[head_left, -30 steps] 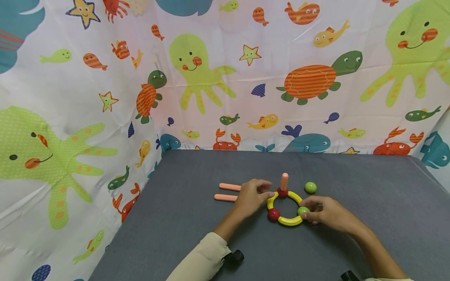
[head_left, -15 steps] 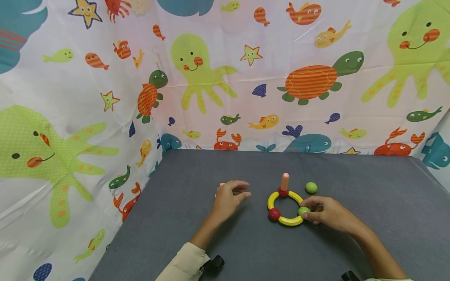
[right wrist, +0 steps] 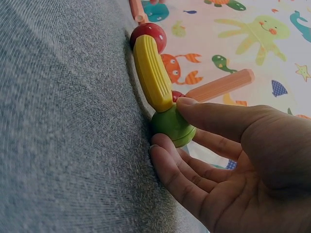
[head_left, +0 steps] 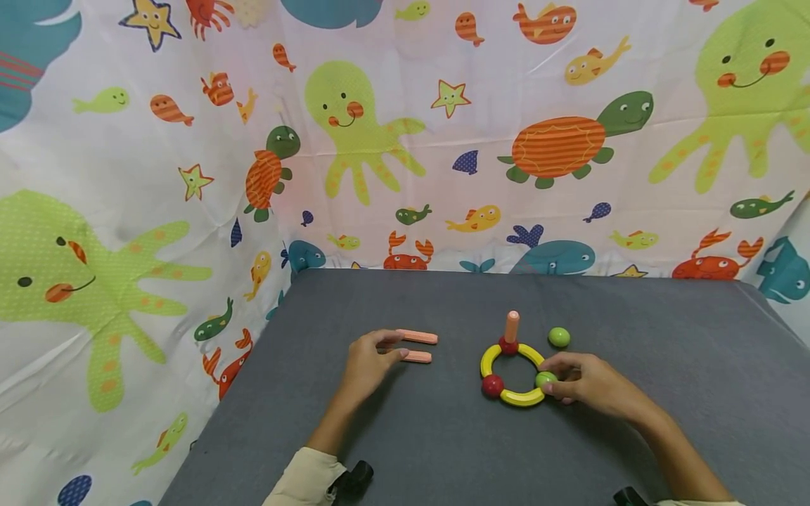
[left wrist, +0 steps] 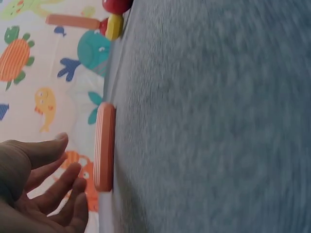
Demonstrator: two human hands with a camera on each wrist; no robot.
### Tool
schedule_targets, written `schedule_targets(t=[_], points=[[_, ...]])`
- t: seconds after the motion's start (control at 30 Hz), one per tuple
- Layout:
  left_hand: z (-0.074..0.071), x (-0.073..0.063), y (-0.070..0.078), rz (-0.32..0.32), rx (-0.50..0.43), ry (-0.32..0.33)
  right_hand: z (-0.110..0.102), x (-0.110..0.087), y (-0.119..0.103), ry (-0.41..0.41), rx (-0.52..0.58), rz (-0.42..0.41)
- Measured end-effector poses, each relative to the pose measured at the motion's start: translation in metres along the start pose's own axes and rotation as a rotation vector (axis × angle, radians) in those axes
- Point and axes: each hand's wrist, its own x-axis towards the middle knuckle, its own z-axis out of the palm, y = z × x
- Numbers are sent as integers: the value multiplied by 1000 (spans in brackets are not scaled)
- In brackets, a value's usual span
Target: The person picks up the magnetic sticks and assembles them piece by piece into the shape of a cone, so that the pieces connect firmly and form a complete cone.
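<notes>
The right hand (head_left: 588,381) pinches the glossy green ball (right wrist: 169,124) of a yellow segmented ring (head_left: 522,399) flat on grey cloth (head_left: 481,457), its peach rod (head_left: 512,327) upright; the left hand (head_left: 367,365), fingers parted, is near two peach sticks (head_left: 420,337) lying left-to-right.

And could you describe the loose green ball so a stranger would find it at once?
On the gray table, find the ring of yellow arcs. Beyond it, right of the upright peach stick, sits the loose green ball. Unlike the other green ball, which the right hand pinches in the ring, this one lies apart from every other piece.
</notes>
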Motion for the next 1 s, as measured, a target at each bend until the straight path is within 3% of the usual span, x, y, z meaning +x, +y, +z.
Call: schedule_targets(t=[0.27, 0.47, 0.7, 1.0], points=[[-11, -1, -8, -8, 55, -50, 0, 0, 2, -6, 4, -22], [-9, 2, -11, -45, 78, -91, 0, 0, 2, -4, 5, -19], [-8, 1, -11, 0, 123, -146, 0, 0, 2, 3, -1, -13], [-6, -2, -10, -12, 151, -175, 4, -1, -1, 59, -38, -2]])
